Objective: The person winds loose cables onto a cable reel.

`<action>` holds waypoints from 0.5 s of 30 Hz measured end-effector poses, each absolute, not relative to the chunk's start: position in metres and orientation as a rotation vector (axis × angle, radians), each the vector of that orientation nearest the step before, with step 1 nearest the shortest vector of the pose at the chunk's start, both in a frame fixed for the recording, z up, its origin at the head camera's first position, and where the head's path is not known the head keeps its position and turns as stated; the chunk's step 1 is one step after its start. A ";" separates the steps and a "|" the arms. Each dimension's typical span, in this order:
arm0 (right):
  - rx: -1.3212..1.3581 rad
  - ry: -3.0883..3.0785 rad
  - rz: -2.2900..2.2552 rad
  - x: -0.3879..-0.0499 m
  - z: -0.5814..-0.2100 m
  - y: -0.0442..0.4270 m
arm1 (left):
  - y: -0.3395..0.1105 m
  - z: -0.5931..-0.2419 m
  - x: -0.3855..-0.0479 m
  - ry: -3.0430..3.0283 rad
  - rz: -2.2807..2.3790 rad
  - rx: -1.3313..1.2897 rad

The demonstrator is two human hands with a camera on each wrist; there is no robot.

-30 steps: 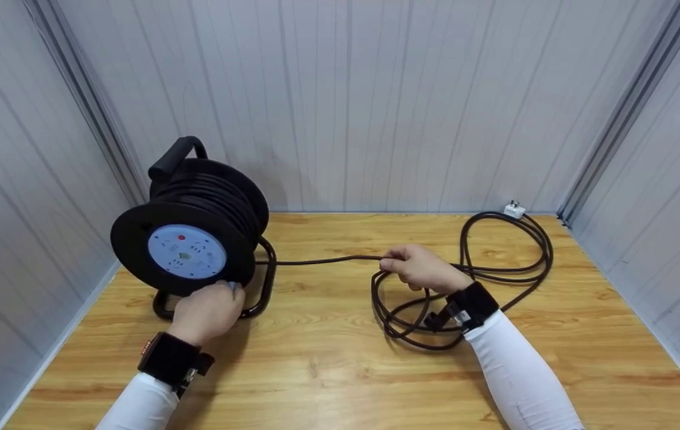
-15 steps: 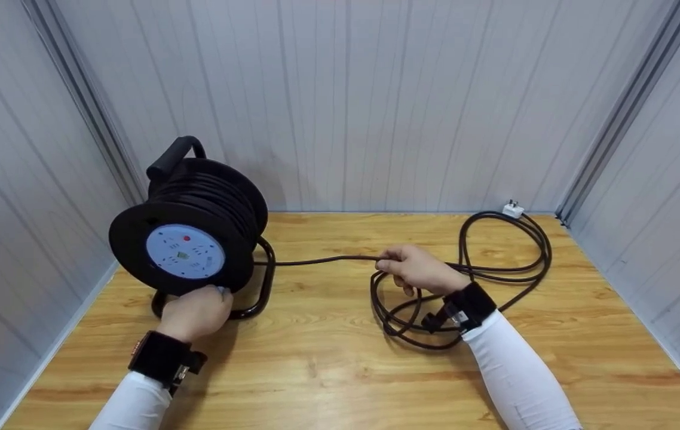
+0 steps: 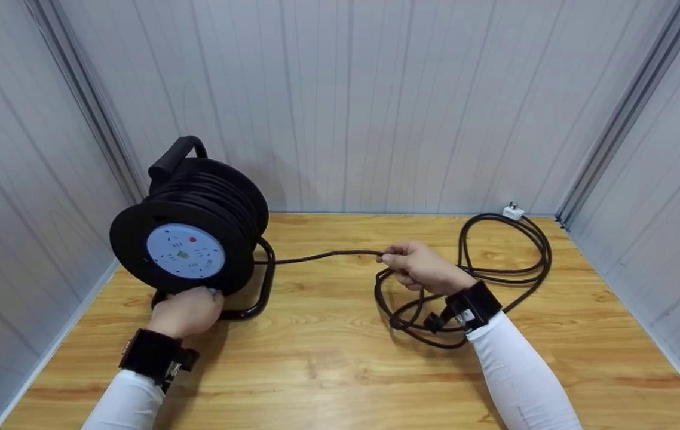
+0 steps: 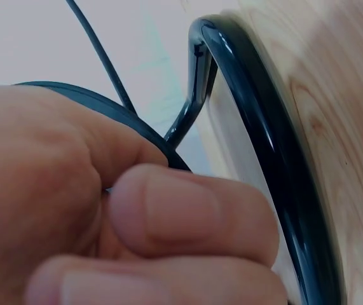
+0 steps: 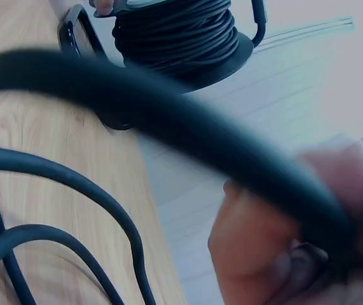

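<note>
While the left grip (image 3: pixel 189 312) clasps the knob (image 3: pixel 215 291) on the cable reel (image 3: pixel 196 222) at the surface's (image 3: pixel 328 370) left and the right grip (image 3: pixel 420 269) pinches the cable (image 3: pixel 352 252), its crossed loops (image 3: pixel 549 254) could snag if pulled quickly.

In front of you lay a wood-grained tabletop (image 3: pixel 340 382), with a pale panelled wall (image 3: pixel 370 113) behind it and grey corner strips (image 3: pixel 633 108) on either side.
</note>
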State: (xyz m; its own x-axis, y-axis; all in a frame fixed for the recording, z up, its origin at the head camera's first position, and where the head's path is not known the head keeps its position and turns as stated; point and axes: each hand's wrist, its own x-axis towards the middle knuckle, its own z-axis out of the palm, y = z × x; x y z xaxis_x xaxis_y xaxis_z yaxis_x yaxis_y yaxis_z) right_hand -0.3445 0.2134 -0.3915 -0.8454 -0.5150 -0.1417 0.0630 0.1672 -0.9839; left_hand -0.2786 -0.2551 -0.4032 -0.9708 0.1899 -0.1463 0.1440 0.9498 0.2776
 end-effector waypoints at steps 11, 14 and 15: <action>-0.618 2.314 -1.401 -0.343 -0.391 0.221 | -0.288 -0.426 -0.300 2.886 0.454 0.402; -0.593 2.353 -1.311 -0.342 -0.390 0.221 | -0.287 -0.418 -0.295 2.881 0.405 0.476; -0.580 2.361 -1.285 -0.342 -0.390 0.222 | -0.285 -0.415 -0.293 2.875 0.397 0.479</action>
State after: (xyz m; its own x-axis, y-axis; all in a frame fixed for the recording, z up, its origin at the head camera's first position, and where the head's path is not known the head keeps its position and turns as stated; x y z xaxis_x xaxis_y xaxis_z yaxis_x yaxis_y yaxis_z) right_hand -0.3419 0.2221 -0.3899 -0.8386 -0.5270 -0.1381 -0.1699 0.4939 -0.8528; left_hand -0.2929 -0.2852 -0.4149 -0.9276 0.3419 -0.1506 0.2883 0.9115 0.2932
